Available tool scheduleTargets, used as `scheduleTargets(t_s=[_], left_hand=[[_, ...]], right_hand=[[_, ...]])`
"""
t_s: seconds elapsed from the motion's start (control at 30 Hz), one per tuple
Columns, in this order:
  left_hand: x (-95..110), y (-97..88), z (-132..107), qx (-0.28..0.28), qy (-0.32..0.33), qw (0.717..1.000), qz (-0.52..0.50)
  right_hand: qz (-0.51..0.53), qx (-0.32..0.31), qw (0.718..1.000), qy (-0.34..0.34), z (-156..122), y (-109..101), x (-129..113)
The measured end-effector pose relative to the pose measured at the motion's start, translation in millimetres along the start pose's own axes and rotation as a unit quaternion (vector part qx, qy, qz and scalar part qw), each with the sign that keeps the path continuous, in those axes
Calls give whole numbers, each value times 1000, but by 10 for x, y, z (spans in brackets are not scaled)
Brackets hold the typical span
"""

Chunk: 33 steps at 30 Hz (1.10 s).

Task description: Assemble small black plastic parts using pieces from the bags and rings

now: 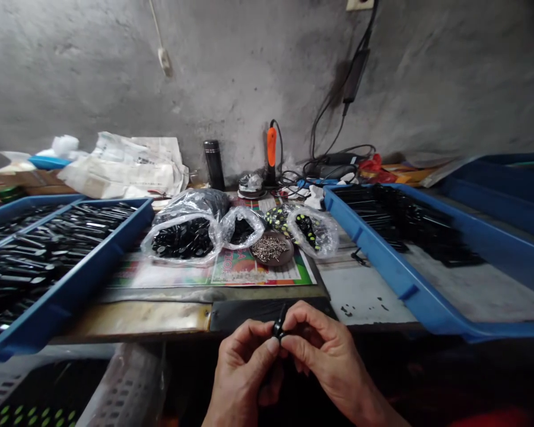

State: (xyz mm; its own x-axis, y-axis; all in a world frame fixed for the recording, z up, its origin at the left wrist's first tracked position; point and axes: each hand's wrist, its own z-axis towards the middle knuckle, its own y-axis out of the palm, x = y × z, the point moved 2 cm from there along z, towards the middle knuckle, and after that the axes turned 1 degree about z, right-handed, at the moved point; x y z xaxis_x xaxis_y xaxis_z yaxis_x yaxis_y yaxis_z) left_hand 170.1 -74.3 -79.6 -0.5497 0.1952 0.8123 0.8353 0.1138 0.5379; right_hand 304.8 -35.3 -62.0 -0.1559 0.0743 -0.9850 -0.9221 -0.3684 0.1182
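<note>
A small black plastic part (pixel 279 325) is pinched between both hands just in front of the table's near edge. My left hand (pixel 242 370) grips it from below and the left, fingers curled. From the right, my right hand (pixel 327 353) closes on it with thumb and fingertips. Beyond them on the table lie open clear bags of black parts (pixel 182 237), a bag of black and yellow-green parts (pixel 311 230), and a small round dish of metal pins (pixel 271 249).
A blue tray of black parts (pixel 89 267) stands on the left, another blue tray (pixel 400 279) on the right. An orange-handled tool (pixel 271 148), a black cylinder (pixel 213 163), cables and papers line the wall. A grey crate (pixel 22 385) sits below left.
</note>
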Motion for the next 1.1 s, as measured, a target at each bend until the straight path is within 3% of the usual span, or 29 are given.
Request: scheduleTargets(t_s=[0.67, 1.1], left_hand=[[-55, -66, -46, 0, -18, 1000, -9], [-76, -85, -50, 4, -13, 1000, -16]], right_hand=[[48, 8, 998, 34, -57, 82, 201], [120, -1, 989, 90, -20, 66, 238]])
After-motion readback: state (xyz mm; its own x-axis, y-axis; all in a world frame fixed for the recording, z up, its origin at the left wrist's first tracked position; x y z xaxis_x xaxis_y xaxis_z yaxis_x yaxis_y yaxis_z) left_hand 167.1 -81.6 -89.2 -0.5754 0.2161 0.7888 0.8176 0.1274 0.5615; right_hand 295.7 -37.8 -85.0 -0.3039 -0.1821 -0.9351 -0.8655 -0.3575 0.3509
